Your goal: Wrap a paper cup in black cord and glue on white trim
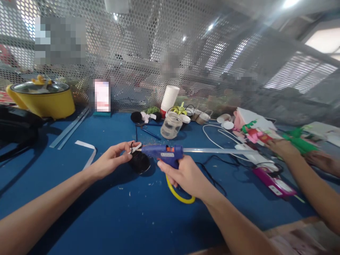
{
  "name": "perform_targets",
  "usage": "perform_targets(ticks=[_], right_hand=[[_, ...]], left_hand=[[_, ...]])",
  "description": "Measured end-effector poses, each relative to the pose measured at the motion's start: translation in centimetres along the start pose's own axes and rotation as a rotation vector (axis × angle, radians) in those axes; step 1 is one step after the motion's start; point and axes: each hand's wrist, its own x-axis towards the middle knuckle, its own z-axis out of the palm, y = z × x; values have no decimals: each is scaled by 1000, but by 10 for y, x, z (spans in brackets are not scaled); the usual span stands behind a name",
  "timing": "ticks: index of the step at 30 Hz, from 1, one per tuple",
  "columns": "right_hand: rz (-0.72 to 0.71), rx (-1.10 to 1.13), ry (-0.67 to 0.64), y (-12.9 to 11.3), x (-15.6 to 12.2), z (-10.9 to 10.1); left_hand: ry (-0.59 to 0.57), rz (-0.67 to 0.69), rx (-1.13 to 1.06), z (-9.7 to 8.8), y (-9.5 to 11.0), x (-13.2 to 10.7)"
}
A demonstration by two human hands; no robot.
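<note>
My right hand (pixel 183 173) is wrapped round the grip of a blue hot glue gun (pixel 159 151), and a long clear glue stick (pixel 217 151) sticks out of its back. The gun's nozzle points left, close to a short white strip (pixel 136 147) pinched in the fingers of my left hand (pixel 119 156). Just under the strip hangs or rests a rounded black piece (pixel 139 162); whether my left fingers also grip it, I cannot tell. A yellow curved tube or handle (pixel 180 197) shows beneath my right hand.
Another white strip (pixel 90 148) lies left, near clear glue sticks (pixel 70 129) and a yellow electric pot (pixel 42 99). A clear jar (pixel 171 125), stacked paper cups (pixel 170 99) and a phone (pixel 102 95) stand behind. Right are cables, a purple device (pixel 275 182) and another person's hand (pixel 284 147).
</note>
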Motion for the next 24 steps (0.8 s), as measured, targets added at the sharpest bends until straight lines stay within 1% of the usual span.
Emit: perform_targets(ticks=[6,16,24], right_hand=[[25,-10,16,8,9,-9],[24,3,34,11,12,-7],[-2,17,21,7,9,-7]], left_hand=[[0,-2,-28,0,-3,2],[-11,4,-12,-2,-4,1],[-9,5,-16,-2,-4,1]])
